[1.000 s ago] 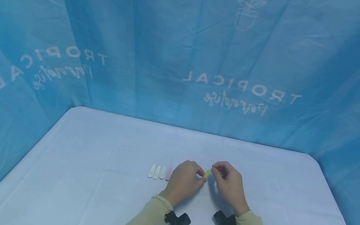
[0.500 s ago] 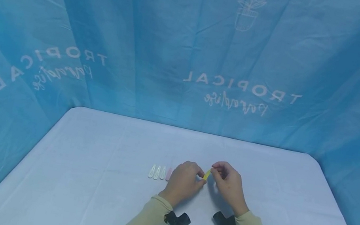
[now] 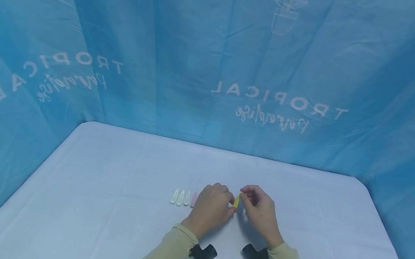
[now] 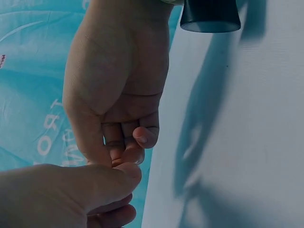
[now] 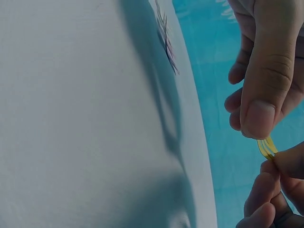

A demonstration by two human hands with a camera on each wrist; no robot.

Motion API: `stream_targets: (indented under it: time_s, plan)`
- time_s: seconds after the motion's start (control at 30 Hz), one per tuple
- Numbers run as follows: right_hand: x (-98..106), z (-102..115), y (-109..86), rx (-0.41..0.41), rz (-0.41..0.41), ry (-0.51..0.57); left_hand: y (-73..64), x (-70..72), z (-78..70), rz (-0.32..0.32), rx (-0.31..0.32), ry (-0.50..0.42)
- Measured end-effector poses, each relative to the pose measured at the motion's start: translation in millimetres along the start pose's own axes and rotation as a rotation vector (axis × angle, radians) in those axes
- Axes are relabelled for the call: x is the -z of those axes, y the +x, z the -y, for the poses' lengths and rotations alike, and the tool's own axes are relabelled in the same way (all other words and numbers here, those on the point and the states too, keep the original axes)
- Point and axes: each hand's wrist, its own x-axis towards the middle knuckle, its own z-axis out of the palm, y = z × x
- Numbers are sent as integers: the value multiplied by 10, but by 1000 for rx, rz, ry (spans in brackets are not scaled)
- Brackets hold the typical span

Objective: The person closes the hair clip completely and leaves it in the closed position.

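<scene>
A small yellow hair clip [image 3: 236,201] is held up between the two hands, its far end by the right hand and its near end by the left. My left hand [image 3: 214,205] pinches it between thumb and fingers, and my right hand [image 3: 260,208] has its thumb and fingertips on the other end. Yellow prongs of the hair clip [image 5: 267,148] show between the fingers in the right wrist view. Fingers hide the clip in the left wrist view. Left of the left hand lie several pale hair clips [image 3: 180,198] and a pink hair clip [image 3: 193,200].
The white table [image 3: 111,223] stretches around the hands. Behind it and at both sides hangs a blue printed curtain [image 3: 188,52]. Black wrist cameras [image 3: 204,254] sit at both sleeve cuffs.
The right hand has shifted slightly left toward the left hand. The yellow clip stands more upright in the head view. The clips on the table stay in place.
</scene>
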Motion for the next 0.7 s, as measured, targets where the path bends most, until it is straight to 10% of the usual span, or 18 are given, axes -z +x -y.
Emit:
stream_targets:
  time_s: [0.7]
  plan:
    - [-140, 91, 9, -24, 97, 7, -149, 21, 162, -29, -19, 16]
